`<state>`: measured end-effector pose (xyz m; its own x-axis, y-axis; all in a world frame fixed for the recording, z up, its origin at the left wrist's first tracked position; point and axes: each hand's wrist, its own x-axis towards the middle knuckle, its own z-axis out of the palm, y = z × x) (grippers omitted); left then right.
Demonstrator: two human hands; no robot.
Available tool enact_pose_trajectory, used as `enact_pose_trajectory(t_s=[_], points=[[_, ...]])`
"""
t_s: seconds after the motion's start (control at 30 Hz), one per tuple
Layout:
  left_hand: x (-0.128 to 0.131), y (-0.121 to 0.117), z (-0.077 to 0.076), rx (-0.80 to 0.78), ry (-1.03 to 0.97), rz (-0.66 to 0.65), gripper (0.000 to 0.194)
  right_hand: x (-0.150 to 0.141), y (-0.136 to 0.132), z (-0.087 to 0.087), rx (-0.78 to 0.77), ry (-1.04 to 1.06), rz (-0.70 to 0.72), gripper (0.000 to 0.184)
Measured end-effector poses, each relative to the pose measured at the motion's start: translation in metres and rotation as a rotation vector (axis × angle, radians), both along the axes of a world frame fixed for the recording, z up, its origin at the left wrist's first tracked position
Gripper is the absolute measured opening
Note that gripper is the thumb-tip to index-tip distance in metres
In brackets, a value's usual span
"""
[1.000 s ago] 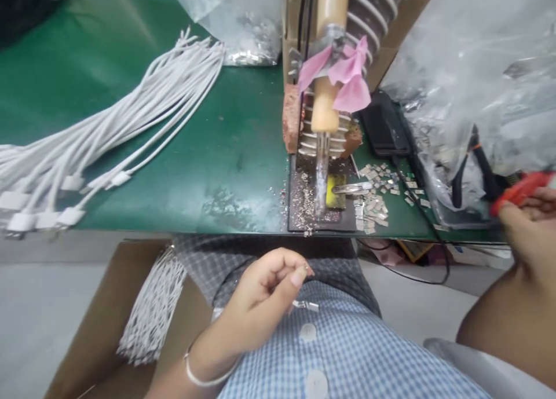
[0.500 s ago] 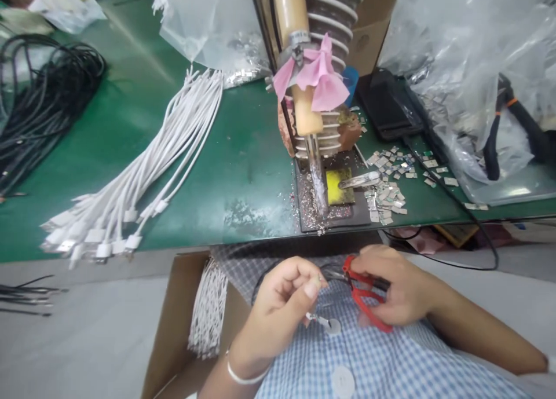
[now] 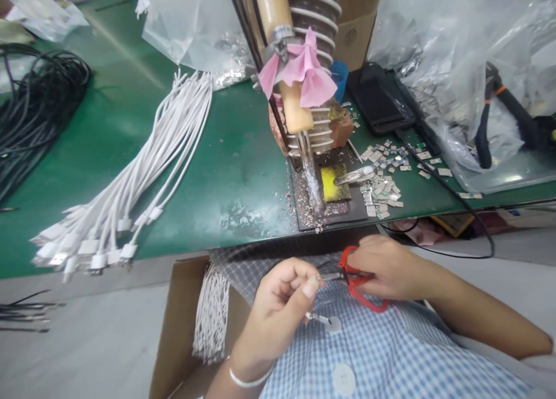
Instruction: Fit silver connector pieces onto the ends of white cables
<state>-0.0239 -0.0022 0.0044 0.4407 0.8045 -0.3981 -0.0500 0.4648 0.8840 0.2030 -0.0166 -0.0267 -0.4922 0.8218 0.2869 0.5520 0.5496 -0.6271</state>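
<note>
Scissors (image 3: 344, 264) moved: blades (image 3: 332, 277) at left fingers (image 3: 310, 287), clamped on connector (image 3: 320, 318) hanging below; right fingers (image 3: 368, 259) gripping handles (image 3: 376, 308).

- Left hand (image 3: 278, 306): curled fingers hide much of small silvery piece (image 3: 320, 318); detail too fine.
- Red-handled tool (image 3: 358, 295): tip meets left fingertips, exact contact unclear; right hand (image 3: 391, 268) covers part of handles.
- Black cables (image 3: 47, 98): cut by left edge.
- Soldering iron (image 3: 299, 106): top cropped.
- Cardboard box (image 3: 176, 312): bottom cropped.
- Metal chips (image 3: 382, 190): markings illegible.
</note>
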Motion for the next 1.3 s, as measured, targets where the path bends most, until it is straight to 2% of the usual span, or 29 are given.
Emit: enact_pose_trajectory(t_s=[0.27,0.47,0.6,0.7,0.8,0.87,1.03,1.17,1.23,1.3], points=[[0.0,-0.001,0.002,0.123,0.111,-0.023,0.027,0.004,0.0,0.004,0.059,-0.129,-0.009,0.032],[0.001,-0.001,0.004,0.234,0.175,0.0,0.023,0.002,0.0,0.004,0.127,-0.14,-0.022,0.037],[-0.003,-0.002,0.0,0.192,0.104,0.018,0.018,0.001,0.001,0.005,0.158,-0.134,-0.041,0.04],[-0.004,-0.001,-0.002,0.08,-0.03,0.01,0.013,0.0,0.002,0.004,0.122,-0.114,-0.041,0.042],[0.0,0.0,-0.003,-0.047,-0.185,0.006,0.013,-0.009,0.0,-0.001,0.031,0.005,-0.038,0.038],[0.005,-0.002,-0.006,-0.069,-0.27,0.065,0.011,-0.02,-0.004,-0.007,-0.081,0.171,-0.046,0.034],[0.014,-0.005,-0.017,0.086,-0.338,0.187,0.008,-0.052,-0.019,-0.021,-0.646,0.652,-0.057,0.037],[0.017,-0.005,-0.023,0.178,-0.31,0.215,0.012,-0.06,-0.025,-0.023,-0.939,0.818,-0.013,0.042],[0.017,-0.005,-0.025,0.211,-0.307,0.218,0.013,-0.059,-0.025,-0.022,-1.019,0.846,-0.013,0.042],[0.017,-0.006,-0.025,0.216,-0.307,0.214,0.013,-0.055,-0.024,-0.021,-0.953,0.802,-0.016,0.041]])
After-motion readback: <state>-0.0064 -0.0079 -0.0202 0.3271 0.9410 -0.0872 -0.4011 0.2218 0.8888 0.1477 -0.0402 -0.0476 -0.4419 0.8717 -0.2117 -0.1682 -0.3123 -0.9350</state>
